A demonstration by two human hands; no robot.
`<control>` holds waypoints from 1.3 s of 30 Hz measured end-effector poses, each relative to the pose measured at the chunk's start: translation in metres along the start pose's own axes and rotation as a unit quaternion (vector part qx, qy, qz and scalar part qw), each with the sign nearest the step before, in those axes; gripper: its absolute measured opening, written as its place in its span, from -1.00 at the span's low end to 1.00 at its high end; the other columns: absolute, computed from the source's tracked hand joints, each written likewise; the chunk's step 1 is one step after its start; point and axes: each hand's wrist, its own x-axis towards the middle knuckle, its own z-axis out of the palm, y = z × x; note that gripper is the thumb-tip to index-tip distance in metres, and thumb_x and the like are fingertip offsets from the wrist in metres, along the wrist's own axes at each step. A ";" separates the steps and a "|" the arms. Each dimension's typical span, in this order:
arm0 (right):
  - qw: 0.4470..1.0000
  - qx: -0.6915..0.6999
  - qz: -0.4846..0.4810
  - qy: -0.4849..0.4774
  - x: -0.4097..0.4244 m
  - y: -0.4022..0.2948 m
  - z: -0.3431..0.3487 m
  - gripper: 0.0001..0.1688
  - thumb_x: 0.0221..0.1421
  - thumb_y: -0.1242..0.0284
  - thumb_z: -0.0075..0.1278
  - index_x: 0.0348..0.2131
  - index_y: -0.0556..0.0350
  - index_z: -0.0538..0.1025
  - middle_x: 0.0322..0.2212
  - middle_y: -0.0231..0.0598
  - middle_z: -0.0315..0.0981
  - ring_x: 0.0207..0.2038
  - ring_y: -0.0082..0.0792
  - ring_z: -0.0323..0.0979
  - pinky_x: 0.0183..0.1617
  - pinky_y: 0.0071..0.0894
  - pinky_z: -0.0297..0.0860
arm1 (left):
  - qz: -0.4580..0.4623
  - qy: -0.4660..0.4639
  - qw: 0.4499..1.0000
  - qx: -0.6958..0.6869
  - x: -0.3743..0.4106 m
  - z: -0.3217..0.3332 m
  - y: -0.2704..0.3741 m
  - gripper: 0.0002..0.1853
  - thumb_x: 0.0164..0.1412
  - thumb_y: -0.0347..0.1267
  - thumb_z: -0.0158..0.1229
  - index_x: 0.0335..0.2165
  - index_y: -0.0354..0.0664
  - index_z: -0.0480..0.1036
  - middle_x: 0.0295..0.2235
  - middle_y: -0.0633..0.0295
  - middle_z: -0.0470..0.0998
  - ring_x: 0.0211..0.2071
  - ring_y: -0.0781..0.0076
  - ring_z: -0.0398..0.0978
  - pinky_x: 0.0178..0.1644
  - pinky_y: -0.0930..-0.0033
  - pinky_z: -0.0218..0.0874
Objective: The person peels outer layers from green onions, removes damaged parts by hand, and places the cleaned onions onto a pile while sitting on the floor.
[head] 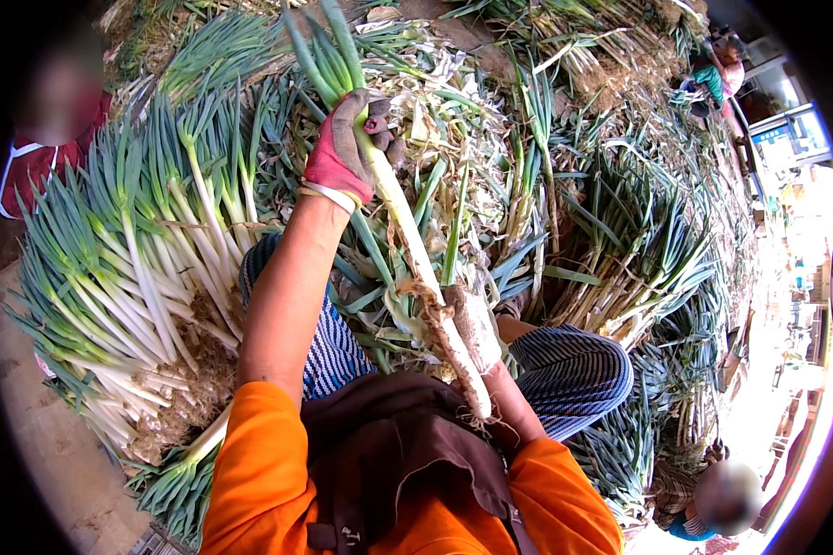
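Observation:
My left hand (343, 149), in a red and dark grey work glove with a band at the wrist, grips a large Welsh onion (406, 225) just below its green leaves. The stalk slants across my lap, its rooted end low and towards me. Brown, torn outer skin (434, 309) hangs in a ragged ring around the lower shaft. Close against that part, my right hand (473, 329) wears a whitish glove. The stalk partly covers it, and its fingers cannot be made out clearly. Below the stalk is my dark brown apron (396, 451).
A thick pile of pale-stemmed Welsh onions (146, 291) lies at my left. Peeled skins and leaf scraps (444, 104) litter the ground ahead. Unpeeled bundles (611, 277) lie at the right. Other people are at the left edge (55, 146), upper right (722, 73) and lower right (694, 499).

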 end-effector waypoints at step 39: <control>0.973 -0.018 -0.076 0.217 0.100 -0.034 -0.002 -0.38 -0.07 0.28 0.19 -0.09 0.24 0.32 -0.32 0.09 0.48 -0.29 -0.09 0.49 -0.18 -0.24 0.37 | -0.054 -0.126 0.990 0.046 0.000 -0.003 -0.027 -0.77 0.16 -0.32 0.11 -0.25 -0.22 0.41 -0.41 0.19 0.46 -0.34 0.26 0.49 -0.14 0.20 0.39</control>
